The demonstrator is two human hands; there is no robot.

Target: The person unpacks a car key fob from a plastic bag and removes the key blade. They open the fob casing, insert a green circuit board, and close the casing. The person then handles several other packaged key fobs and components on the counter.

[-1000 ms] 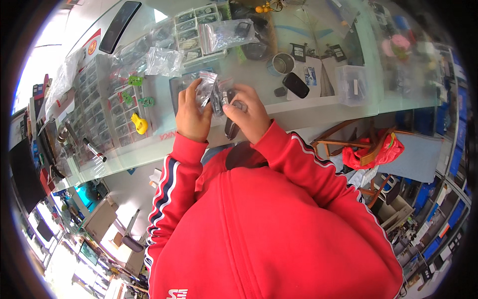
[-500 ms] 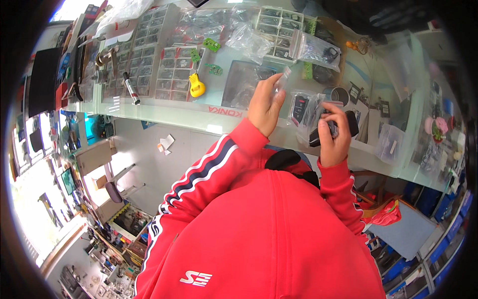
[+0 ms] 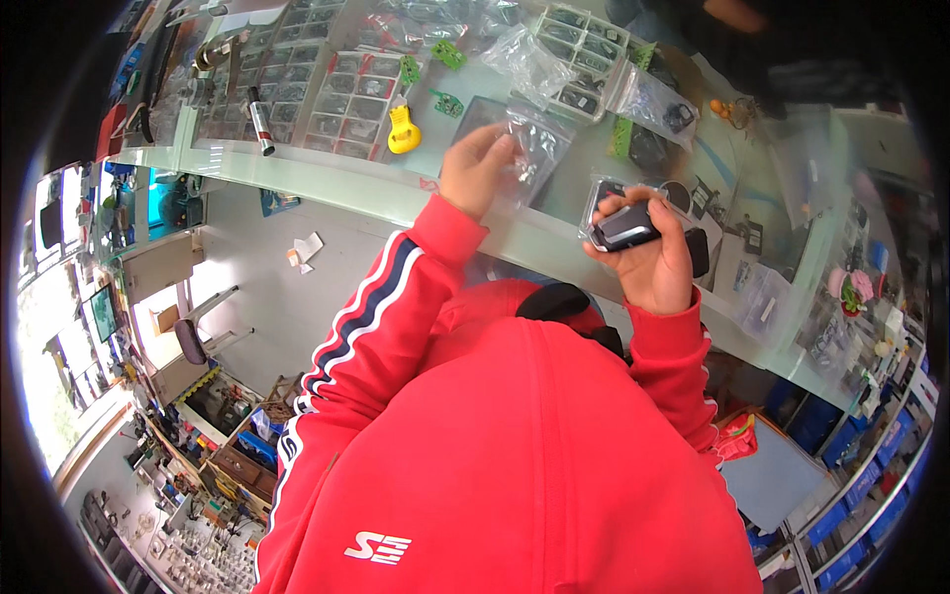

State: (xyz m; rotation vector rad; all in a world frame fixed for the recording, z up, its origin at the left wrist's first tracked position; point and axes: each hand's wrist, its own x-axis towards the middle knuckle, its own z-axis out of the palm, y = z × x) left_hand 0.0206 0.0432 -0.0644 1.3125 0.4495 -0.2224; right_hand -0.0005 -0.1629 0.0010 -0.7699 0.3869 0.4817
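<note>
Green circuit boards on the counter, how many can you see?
3: one green board above the yellow piece, one up right, one right of it. Bags may hide others.

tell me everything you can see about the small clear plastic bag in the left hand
The small clear plastic bag is a crinkled, glossy, see-through pouch that catches white glare. A few tiny pale parts seem to sit inside, too small to identify. The left hand pinches its left edge between the fingertips, holding it up above the pale green glass worktop, so it hangs slightly rumpled rather than flat. Only that hand touches it; other clear bags lie on the worktop beyond it. Whether it is sealed cannot be told.
</note>
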